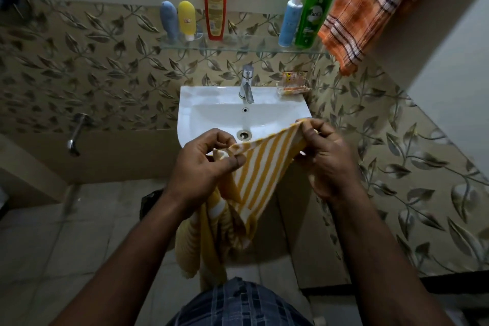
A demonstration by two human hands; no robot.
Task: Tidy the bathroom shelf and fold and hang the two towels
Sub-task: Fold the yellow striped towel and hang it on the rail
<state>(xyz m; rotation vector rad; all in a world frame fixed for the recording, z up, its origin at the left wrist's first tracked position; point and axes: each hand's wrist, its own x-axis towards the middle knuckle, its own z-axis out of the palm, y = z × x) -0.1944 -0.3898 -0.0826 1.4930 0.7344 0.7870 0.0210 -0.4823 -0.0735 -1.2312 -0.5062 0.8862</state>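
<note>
Closest in, both hands hold the yellow striped towel [262, 167] up in front of the body, over the front lip of the sink [211, 111]. The left hand [203, 164] has its fingers [232, 161] curled in, pinching one end of the top hem. The right hand [325, 156] pinches the other end between thumb and fingertips, so a short stretch of cloth is taut between them. Below that, the rest hangs bunched and twisted toward the floor.

The towel looks light, soft and quite limp. It will sag wherever it is unsupported and hold no crease by itself. The terry surface should not slip in a pinch. The best hold is probably at the two corners of one edge, so the bunched part can shake out flat for folding.

Beyond the tap [246, 86], the glass shelf [238, 45] carries a blue tube [169, 21], a yellow tube [186, 20] and a red bottle [214, 8] on the left. A pump bottle [291, 18] and a green bottle [315, 10] stand on the right. Farthest, up on the right, the orange towel [362, 8] is already hanging.
</note>
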